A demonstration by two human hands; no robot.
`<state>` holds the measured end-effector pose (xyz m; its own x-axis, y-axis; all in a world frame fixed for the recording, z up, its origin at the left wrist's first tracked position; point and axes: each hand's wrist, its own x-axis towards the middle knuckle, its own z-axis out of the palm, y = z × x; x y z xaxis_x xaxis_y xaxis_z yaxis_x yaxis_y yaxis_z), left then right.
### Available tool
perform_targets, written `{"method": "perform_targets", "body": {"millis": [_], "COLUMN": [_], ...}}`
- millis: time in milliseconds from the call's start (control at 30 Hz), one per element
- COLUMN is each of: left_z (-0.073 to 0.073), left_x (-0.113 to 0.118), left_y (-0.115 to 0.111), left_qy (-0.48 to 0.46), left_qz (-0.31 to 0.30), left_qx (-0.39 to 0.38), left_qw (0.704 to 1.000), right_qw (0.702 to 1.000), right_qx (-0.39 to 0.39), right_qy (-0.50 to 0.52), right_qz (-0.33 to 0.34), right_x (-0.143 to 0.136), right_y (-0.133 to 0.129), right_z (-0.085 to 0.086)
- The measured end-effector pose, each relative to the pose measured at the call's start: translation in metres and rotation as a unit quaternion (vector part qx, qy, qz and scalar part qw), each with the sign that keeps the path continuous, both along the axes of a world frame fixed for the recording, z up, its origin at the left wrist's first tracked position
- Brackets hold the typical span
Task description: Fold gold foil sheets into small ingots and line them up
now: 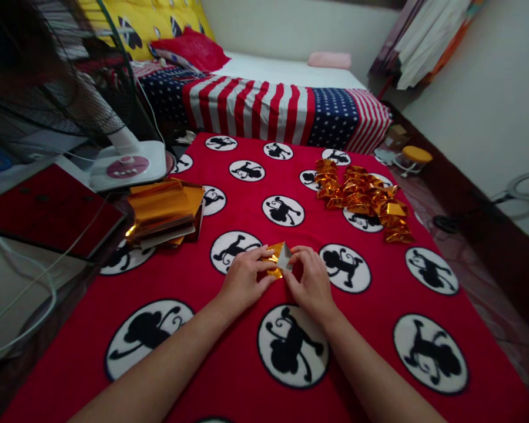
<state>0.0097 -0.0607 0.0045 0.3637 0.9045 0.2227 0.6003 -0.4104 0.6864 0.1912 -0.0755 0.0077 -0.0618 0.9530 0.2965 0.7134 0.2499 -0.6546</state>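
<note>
Near the middle of the red cloth, a partly folded piece of gold foil paper (275, 252) lies between my two hands, its pale inner side showing in an open end at the right. My left hand (249, 273) is closed on its left part, fingertips on top and thumb at the near edge. With thumb and fingers my right hand (309, 279) pinches the open right end. To the left lies a stack of flat gold foil sheets (161, 205). Several folded gold foil pieces (361, 191) sit in rows at the far right.
The red cloth with monkey prints (247, 200) covers the surface under my hands. At the left stand a fan base (130, 164) and a dark red panel (48, 208) with cables across it. Beyond is a bed with a striped cover (251, 106); a stool (417, 154) stands at right.
</note>
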Motion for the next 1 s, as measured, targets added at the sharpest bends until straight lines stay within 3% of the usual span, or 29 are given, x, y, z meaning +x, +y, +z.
{"method": "perform_targets", "body": {"millis": [100, 233, 400, 600, 800, 1000], "left_z": [-0.002, -0.001, 0.004, 0.022, 0.039, 0.028], "left_x": [-0.002, -0.005, -0.011, -0.025, -0.03, -0.03], "left_y": [0.002, 0.008, 0.021, 0.043, 0.052, 0.041], "left_qy": [-0.005, -0.021, -0.023, 0.099, 0.173, 0.165], "left_qz": [-0.016, -0.059, -0.133, -0.212, -0.184, -0.185], "left_qx": [0.013, 0.034, 0.035, 0.041, 0.124, 0.151], "left_qw": [1.0, 0.997, 0.99, 0.971, 0.96, 0.957], "right_qw": [0.996, 0.967, 0.984, 0.991, 0.993, 0.994], "right_qx": [-0.043, -0.143, -0.157, -0.132, -0.079, -0.02], "right_qy": [0.079, 0.21, 0.08, -0.005, -0.091, -0.109], "right_qz": [-0.011, -0.022, -0.004, -0.004, -0.021, -0.001], "right_x": [0.007, 0.017, 0.018, 0.017, 0.014, 0.009], "right_y": [0.008, 0.029, 0.05, 0.047, 0.034, 0.022], "right_z": [0.003, 0.004, 0.005, 0.009, 0.013, 0.012]}}
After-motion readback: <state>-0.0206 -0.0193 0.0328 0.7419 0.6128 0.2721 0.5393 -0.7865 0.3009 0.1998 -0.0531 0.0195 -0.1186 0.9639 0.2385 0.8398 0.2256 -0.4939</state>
